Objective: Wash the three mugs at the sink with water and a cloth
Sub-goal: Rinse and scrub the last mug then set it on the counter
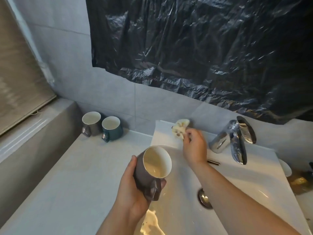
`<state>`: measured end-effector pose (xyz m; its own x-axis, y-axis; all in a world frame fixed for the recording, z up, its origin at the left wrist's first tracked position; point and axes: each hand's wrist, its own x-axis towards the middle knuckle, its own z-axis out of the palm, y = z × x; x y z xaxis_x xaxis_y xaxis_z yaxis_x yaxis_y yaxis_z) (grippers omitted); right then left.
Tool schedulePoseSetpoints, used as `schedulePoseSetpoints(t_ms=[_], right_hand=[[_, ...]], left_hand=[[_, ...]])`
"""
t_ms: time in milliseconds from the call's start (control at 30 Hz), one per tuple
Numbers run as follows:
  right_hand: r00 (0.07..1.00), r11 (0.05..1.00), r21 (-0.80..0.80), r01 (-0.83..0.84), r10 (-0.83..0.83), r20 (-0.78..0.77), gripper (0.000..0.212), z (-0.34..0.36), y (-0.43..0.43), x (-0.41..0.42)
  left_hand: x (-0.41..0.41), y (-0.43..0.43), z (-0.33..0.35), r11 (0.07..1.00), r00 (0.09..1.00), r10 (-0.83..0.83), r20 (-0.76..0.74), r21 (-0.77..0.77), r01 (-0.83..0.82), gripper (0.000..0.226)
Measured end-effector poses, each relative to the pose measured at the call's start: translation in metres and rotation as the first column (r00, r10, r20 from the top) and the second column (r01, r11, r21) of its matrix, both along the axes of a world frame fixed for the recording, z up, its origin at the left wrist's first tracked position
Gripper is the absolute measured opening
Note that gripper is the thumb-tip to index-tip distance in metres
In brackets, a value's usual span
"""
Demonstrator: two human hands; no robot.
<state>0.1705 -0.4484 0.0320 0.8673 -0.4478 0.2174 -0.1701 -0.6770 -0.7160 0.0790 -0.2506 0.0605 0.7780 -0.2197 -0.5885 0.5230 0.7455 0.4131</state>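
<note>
I'm looking at crinkled black plastic sheeting [203, 48] taped across the grey tiled wall [71, 68]. Left of the sheeting, I see a grey window blind [18, 78] hanging above a stone ledge [39, 119]. Below the sheeting, far right, a bottle of amber liquid [299, 182] sits half out of view.

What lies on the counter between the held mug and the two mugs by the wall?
Nothing: in the head view, bare counter separates the held mug from both mugs.
</note>
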Motion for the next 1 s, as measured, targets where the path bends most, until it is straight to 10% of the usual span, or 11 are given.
schedulePoseSetpoints(t_ms=[367, 500, 600, 1000], right_hand=[[0.966, 0.939, -0.296, -0.175, 0.105, -0.235, 0.060, 0.030, 0.002, -0.030], [0.971, 0.978, 0.179, -0.103, 0.138, -0.194, 0.037, 0.073, 0.028, -0.101], [0.949, 0.832, 0.553, -0.055, 0.216, -0.231, 0.035, 0.103, 0.051, -0.152], [0.940, 0.630, 0.771, -0.096, 0.312, -0.137, 0.054, 0.137, 0.040, -0.253]], left_hand=[[-0.009, 0.011, 0.034, 0.998, 0.991, -0.050, -0.123, -0.033, 0.046, 0.070], [-0.029, 0.006, 0.053, 0.993, 0.986, -0.115, -0.122, -0.018, 0.114, 0.063], [-0.050, -0.003, 0.064, 0.985, 0.983, -0.158, -0.088, 0.059, 0.164, 0.054], [-0.142, -0.022, 0.111, 0.721, 0.928, -0.368, 0.054, 0.647, 0.248, 0.059]])
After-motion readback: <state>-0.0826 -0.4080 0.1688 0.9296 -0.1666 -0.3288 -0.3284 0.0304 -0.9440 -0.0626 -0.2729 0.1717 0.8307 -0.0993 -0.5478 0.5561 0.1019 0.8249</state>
